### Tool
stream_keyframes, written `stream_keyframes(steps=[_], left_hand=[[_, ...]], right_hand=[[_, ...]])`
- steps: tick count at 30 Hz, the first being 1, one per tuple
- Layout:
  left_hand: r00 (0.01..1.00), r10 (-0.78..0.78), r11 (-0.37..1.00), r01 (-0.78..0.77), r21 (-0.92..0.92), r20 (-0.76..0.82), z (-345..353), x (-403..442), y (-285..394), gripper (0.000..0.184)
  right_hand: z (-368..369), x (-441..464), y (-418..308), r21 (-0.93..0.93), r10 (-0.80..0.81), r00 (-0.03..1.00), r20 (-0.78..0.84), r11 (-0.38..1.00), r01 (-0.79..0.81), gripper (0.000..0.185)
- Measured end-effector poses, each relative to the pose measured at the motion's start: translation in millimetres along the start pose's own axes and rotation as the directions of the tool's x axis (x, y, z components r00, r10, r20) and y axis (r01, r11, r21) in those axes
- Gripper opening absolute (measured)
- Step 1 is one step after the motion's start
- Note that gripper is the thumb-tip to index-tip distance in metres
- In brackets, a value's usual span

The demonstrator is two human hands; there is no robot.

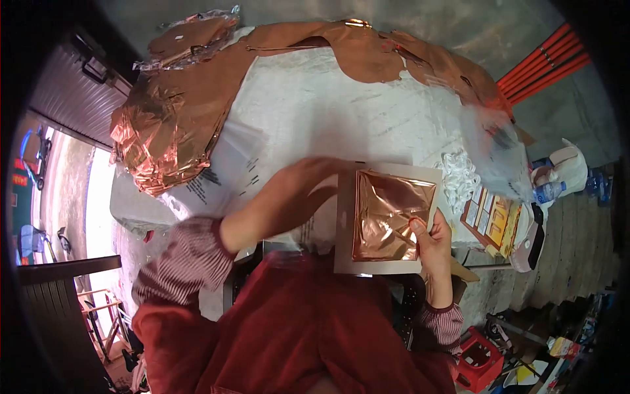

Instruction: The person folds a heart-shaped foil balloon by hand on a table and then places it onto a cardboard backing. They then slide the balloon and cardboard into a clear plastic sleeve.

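My right hand grips the right edge of a shiny copper-coloured foil packet, its thumb pressed on the foil. The packet lies flat against a larger pale card, held together with it above my lap. Motion smears my left hand, which is at the upper left of the card; its fingers cannot be made out, nor whether they touch the card. Left of that forearm, a clear plastic bag with dark print rests on the white table.
Brown pieces line the table's far edge, with crumpled copper foil at left. White string, blurred clear plastic and a yellow box are at right. Beyond stand a bottle, orange poles and a red stool.
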State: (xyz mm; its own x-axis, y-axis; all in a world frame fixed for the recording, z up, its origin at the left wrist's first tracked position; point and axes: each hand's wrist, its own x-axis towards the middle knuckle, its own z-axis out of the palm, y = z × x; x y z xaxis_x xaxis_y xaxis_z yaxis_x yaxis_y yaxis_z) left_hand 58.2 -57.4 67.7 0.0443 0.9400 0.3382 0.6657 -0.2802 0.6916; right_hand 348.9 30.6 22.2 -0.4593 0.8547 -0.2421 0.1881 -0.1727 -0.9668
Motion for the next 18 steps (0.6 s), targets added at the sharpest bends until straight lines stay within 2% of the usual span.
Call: stream_keyframes(steps=[1, 3, 4, 6, 8, 10, 13, 15, 16, 18], left_hand=[[1.000, 0.009, 1.000, -0.009, 0.003, -0.005, 6, 12, -11, 0.034], [0.990, -0.051, 0.991, 0.067, -0.119, 0.128, 15, 34, -21, 0.034], [0.991, -0.034, 0.991, 0.050, -0.124, 0.133, 16, 42, -22, 0.034], [0.897, -0.165, 0.943, 0.266, -0.202, 0.410, 16, 54, -18, 0.032], [0.893, -0.115, 0.949, 0.227, -0.216, 0.436, 23, 58, -26, 0.031], [0.888, -0.073, 0.954, 0.195, -0.229, 0.455, 31, 60, -33, 0.031], [0.904, -0.034, 0.979, 0.116, -0.168, 0.425, 35, 58, -38, 0.028], [0.887, -0.081, 0.933, 0.228, -0.277, 0.455, 32, 59, -37, 0.030], [0.886, -0.081, 0.933, 0.229, -0.278, 0.456, 30, 60, -33, 0.030], [0.849, -0.229, 0.830, 0.426, -0.361, 0.476, 27, 60, -27, 0.027]], right_hand=[[0, 3, 5, 0.028, -0.074, 0.997, -0.005, 0.997, 0.074, 0.030], [-7, 2, 1, -0.004, -0.071, 0.997, 0.010, 0.997, 0.071, 0.030], [-12, 1, 0, -0.032, -0.058, 0.998, 0.027, 0.998, 0.058, 0.031], [-22, 3, -2, -0.012, -0.029, 0.999, 0.034, 0.999, 0.030, 0.030], [-31, 7, -1, 0.010, 0.002, 0.998, 0.055, 1.000, -0.002, 0.030], [-37, 13, 2, 0.015, -0.105, 0.984, 0.147, 0.994, 0.104, 0.029], [-40, 17, 3, 0.072, -0.062, 0.983, 0.174, 0.996, 0.051, 0.032], [-39, 19, 4, 0.063, -0.067, 0.981, 0.181, 0.996, 0.056, 0.032], [-39, 19, 4, 0.055, -0.072, 0.980, 0.183, 0.997, 0.063, 0.033], [-34, 21, 1, 0.058, -0.061, 0.983, 0.176, 0.997, 0.052, 0.033]])
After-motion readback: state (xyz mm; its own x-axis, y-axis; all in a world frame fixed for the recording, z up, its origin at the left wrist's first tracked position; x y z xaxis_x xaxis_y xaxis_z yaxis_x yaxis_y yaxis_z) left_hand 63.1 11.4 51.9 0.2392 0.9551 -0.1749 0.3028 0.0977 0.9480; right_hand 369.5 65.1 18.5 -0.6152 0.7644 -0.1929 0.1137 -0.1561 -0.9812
